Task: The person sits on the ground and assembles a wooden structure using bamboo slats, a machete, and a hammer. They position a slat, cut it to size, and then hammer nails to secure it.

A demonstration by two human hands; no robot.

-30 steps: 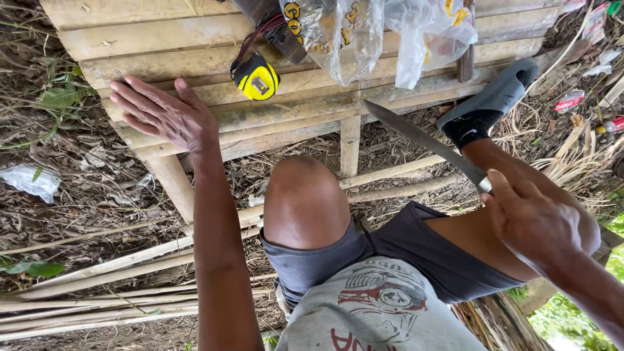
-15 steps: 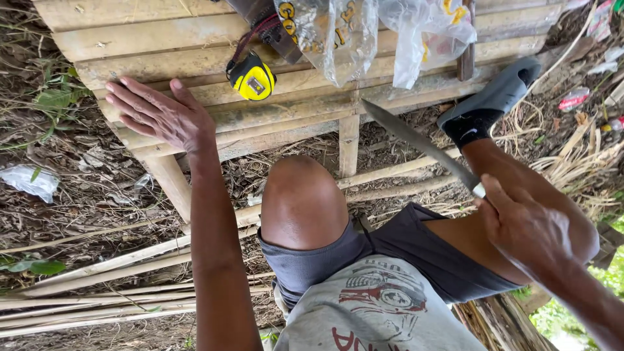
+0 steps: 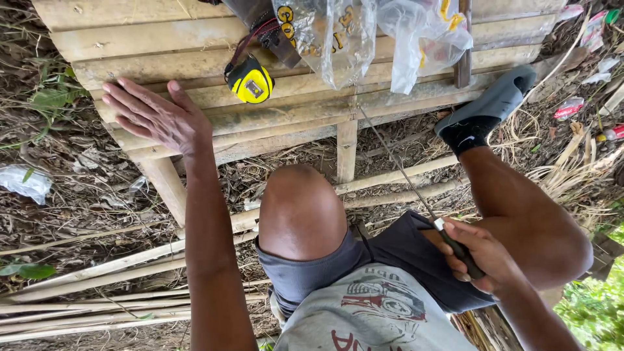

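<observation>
- Head view looked down on a seated person's bare knee (image 3: 300,211), grey shorts (image 3: 390,257) and printed shirt (image 3: 383,318), in front of a low bamboo-slat worktop (image 3: 162,29).
- Left hand (image 3: 153,117) lay flat on the front slats of the worktop, fingers spread and palm down, gripping nothing.
- Right hand (image 3: 478,257) was clamped round the dark handle of a long knife (image 3: 416,195), beside the right thigh and well apart from the left hand.
- The knife's thin blade ran up and to the left from that hand, its tip reaching toward the underside of the worktop's front edge near the upright bamboo post (image 3: 346,151); whether the tip touched the wood could not be told.
- A yellow tape measure (image 3: 249,82) rested on the slats just to the right of the left hand, with a reddish cord running from it up to a dark pouch (image 3: 263,26) at the top edge.
- Two clear plastic bags lay on the worktop beyond the tape measure: a left bag (image 3: 331,39) with yellow markings, and a right bag (image 3: 426,36) showing yellow and red inside; their contents were too crumpled to make out.
- The person's right foot wore a grey slipper (image 3: 497,101) over a black sock (image 3: 469,133), propped against the right end of the worktop.
- Loose bamboo poles (image 3: 97,273) lay on the ground (image 3: 58,169) among dry leaves, with scraps of litter (image 3: 26,183) at the left.
</observation>
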